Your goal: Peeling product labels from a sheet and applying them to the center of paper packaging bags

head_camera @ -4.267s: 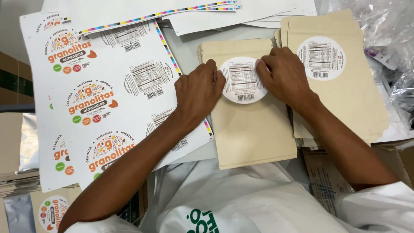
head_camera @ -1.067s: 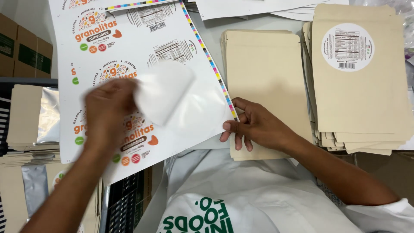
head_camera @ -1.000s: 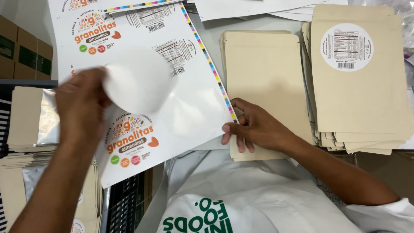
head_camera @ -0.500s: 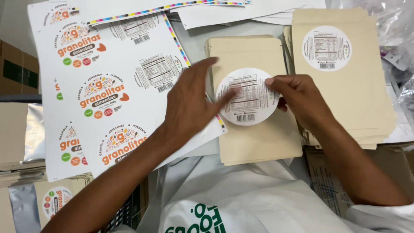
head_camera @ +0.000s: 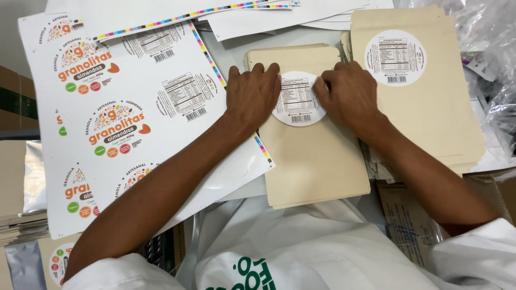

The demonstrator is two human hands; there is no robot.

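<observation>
A round white label (head_camera: 298, 100) lies on the top tan paper pouch (head_camera: 314, 161) of a small stack in front of me. My left hand (head_camera: 252, 94) lies flat on the label's left edge, fingers together. The fingers of my right hand (head_camera: 349, 96) press on its right edge. Neither hand grips anything. To the left lies a large white sticker sheet (head_camera: 123, 113) with round printed labels, several peeled off.
A taller stack of tan pouches (head_camera: 430, 102) with a round label on top stands at the right. More white sheets (head_camera: 258, 13) lie at the back. Clear plastic wrap (head_camera: 484, 37) bunches at the far right. Cardboard boxes (head_camera: 16, 102) sit at the left edge.
My left hand peeled a round label off the sheet, carried it right, and both hands laid it on the top pouch, where they now press it down.
</observation>
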